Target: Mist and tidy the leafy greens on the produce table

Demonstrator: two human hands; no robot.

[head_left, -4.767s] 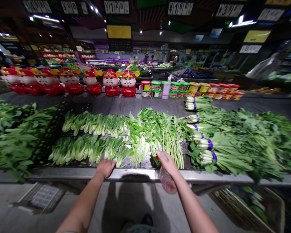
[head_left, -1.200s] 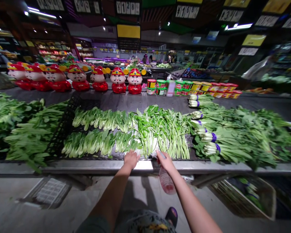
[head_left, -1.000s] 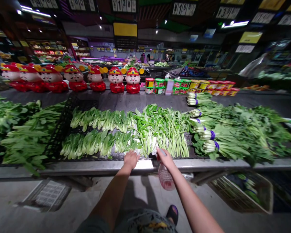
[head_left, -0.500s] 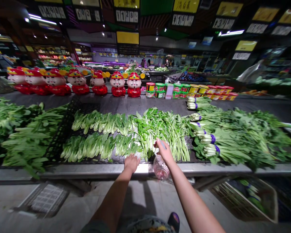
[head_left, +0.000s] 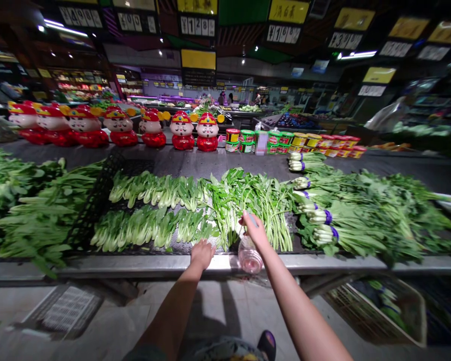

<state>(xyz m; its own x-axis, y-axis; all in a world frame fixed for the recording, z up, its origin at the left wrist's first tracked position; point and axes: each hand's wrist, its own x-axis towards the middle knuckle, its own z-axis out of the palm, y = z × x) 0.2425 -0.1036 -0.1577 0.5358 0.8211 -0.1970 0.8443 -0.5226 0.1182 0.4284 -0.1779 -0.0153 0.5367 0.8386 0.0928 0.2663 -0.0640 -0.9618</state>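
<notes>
My right hand (head_left: 254, 229) is closed around the top of a clear, ribbed spray bottle (head_left: 251, 258). The bottle's round body hangs below my fingers, over the metal front edge of the stand; its top is mostly hidden by the hand. Leafy green stems (head_left: 253, 200) lie just beyond it. My left hand (head_left: 202, 254) rests with fingers outstretched on the front rim, holding nothing. Its fingertips are close to the near row of small bok choy (head_left: 150, 225). A second row of bok choy (head_left: 160, 188) lies behind.
Bundled greens with purple bands (head_left: 325, 233) lie to the right, loose leafy greens (head_left: 48, 210) to the left. Red figure-shaped jars (head_left: 182, 131) and stacked small tubs (head_left: 274, 140) line the back. Beneath the stand are a crate (head_left: 383, 311) and a grey basket (head_left: 65, 311).
The bottle in my right hand has swung slightly, its base now facing me more. My left hand stays on the rim. The whole view has shifted a little.
</notes>
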